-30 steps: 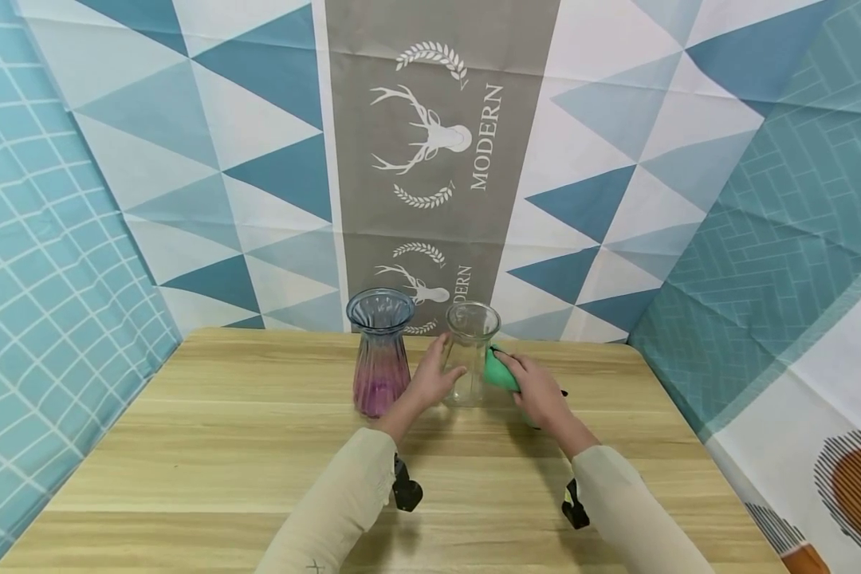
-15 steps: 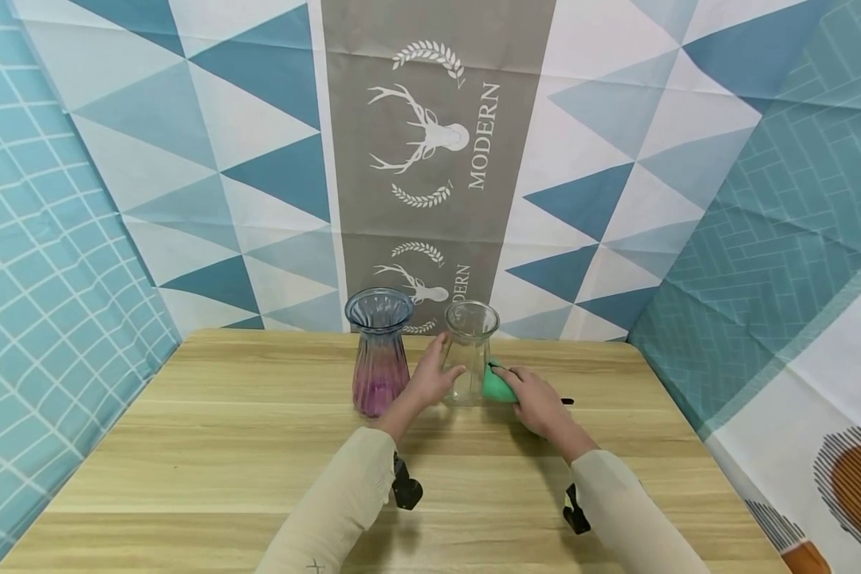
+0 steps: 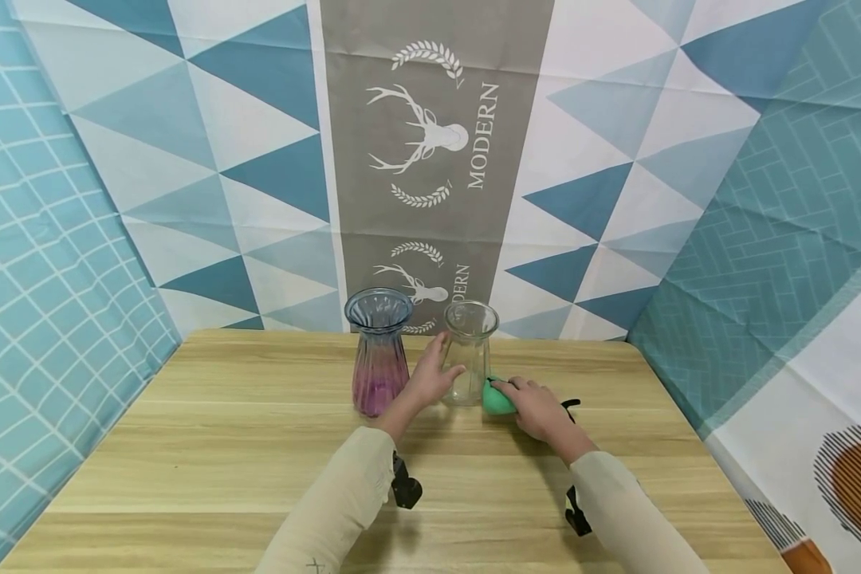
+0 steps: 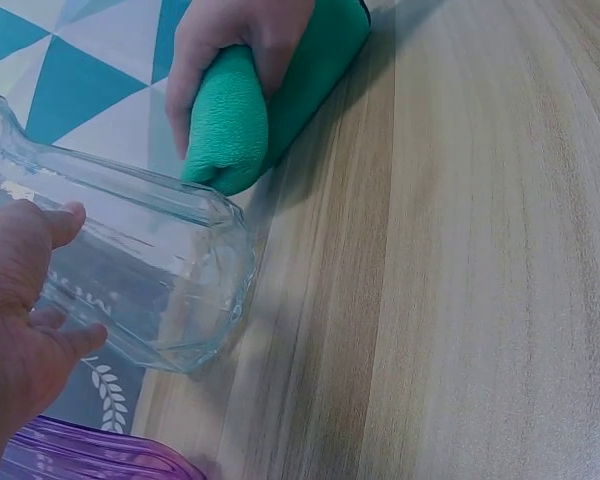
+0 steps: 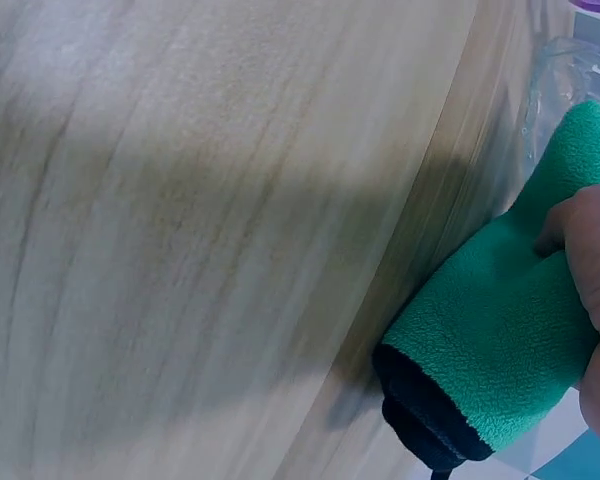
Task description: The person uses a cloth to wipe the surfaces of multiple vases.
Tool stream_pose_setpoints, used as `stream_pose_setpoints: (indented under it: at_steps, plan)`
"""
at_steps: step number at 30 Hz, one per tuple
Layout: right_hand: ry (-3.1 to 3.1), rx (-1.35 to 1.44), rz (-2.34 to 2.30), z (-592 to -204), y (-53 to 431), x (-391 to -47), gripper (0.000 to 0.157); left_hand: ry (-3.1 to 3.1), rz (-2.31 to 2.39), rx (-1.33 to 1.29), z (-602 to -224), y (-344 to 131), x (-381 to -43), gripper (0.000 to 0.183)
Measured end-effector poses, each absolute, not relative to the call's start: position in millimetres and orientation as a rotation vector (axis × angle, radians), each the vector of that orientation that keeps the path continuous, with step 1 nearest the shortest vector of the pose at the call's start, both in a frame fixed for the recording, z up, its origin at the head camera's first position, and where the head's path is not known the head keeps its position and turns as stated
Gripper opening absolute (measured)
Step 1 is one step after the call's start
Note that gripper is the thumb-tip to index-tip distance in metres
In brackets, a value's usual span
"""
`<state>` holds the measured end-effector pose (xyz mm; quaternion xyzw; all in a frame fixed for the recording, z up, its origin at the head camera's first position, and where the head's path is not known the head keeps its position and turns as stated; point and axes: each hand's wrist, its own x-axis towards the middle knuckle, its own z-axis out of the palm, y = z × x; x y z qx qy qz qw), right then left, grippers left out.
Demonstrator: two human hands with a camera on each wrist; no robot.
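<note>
A clear glass vase (image 3: 475,363) stands upright near the back of the table. My left hand (image 3: 429,378) holds its left side, thumb and fingers spread around the glass in the left wrist view. My right hand (image 3: 541,410) grips a bunched green cloth (image 3: 498,397) with a black edge. One end of the cloth touches or lies close against the lower right side of the vase (image 4: 170,250). In the right wrist view, the cloth (image 5: 500,330) hangs below the fingers, its black-trimmed end close to the tabletop.
A ribbed glass vase (image 3: 380,359), blue at the top and purple below, stands just left of my left hand. The wooden table (image 3: 222,446) ends at a patterned backdrop (image 3: 258,199). A black wrist mount (image 3: 406,484) sits under the left forearm.
My right hand has slid the green cloth downward along the right side of the clear vase, from mid-height to near its base. The left hand and both vases have stayed put.
</note>
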<state>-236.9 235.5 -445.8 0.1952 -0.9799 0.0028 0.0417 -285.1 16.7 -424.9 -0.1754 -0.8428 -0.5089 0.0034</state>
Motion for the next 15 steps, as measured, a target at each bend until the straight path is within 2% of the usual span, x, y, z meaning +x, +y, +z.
stream_pose_setpoints:
  at_steps: [15]
  plan:
    - [-2.9, 0.422, 0.373, -432.6, 246.1, -239.8, 0.066, -2.644, -1.593, -0.561, -423.1, 15.7, -282.8, 0.075]
